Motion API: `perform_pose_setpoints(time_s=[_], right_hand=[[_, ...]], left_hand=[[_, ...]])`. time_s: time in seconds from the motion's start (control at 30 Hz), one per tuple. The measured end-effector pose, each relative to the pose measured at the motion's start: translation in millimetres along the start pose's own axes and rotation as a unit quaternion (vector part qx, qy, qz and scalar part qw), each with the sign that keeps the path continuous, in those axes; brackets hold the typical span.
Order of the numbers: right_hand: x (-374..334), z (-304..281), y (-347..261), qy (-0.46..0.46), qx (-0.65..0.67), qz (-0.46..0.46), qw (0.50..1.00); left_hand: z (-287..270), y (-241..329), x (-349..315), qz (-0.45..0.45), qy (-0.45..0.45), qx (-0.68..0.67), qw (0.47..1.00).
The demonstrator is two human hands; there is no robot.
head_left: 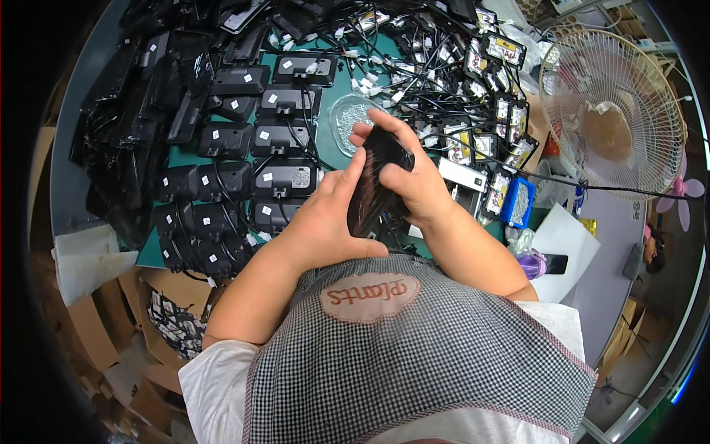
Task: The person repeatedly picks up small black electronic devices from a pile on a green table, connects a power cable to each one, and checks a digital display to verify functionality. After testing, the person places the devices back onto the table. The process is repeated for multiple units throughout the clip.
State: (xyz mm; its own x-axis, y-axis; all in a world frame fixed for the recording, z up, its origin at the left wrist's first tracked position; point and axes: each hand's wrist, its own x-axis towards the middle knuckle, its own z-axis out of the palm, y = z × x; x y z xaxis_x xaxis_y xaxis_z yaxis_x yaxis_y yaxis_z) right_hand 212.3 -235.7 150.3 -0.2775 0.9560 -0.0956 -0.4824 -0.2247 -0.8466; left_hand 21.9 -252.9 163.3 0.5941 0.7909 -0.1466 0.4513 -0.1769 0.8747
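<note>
In front of my apron I hold a glossy black flat plastic housing (370,174), tilted up on its edge. My left hand (325,218) grips its left side, with the thumb near the bottom end and the fingers along the edge. My right hand (425,185) is wrapped round its upper right part, the thumb bent over the face. Just beyond the hands lies a clear round dish (333,127) of small silvery screws. Left of it, black housings (285,138) with white stickers and cables lie in rows on the green mat (325,74). The held housing's far side is hidden.
Glossy black housings (140,126) are heaped at the far left. Cabled modules (458,140) crowd the right, beside a blue tray (506,201) of screws. A wire fan (614,111), a purple bottle (529,265) and a phone (556,264) stand farther right. Cardboard boxes (89,325) sit lower left.
</note>
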Motion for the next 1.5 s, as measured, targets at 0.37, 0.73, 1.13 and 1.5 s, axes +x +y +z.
perform_pose_setpoints(time_s=[0.37,0.73,1.13,1.5], right_hand=[[10,10,-13,0.281,0.260,0.174,0.907],[31,-36,22,0.260,-0.270,-0.125,0.919],[45,-12,19,0.140,-0.391,-0.244,0.876],[32,16,44,0.028,-0.128,0.054,0.990]], left_hand=[[4,-7,11,0.316,0.335,0.143,0.876],[18,-23,7,0.082,0.340,-0.030,0.936],[26,-51,5,-0.025,0.213,-0.112,0.970],[23,-61,-14,-0.057,0.263,-0.333,0.904]])
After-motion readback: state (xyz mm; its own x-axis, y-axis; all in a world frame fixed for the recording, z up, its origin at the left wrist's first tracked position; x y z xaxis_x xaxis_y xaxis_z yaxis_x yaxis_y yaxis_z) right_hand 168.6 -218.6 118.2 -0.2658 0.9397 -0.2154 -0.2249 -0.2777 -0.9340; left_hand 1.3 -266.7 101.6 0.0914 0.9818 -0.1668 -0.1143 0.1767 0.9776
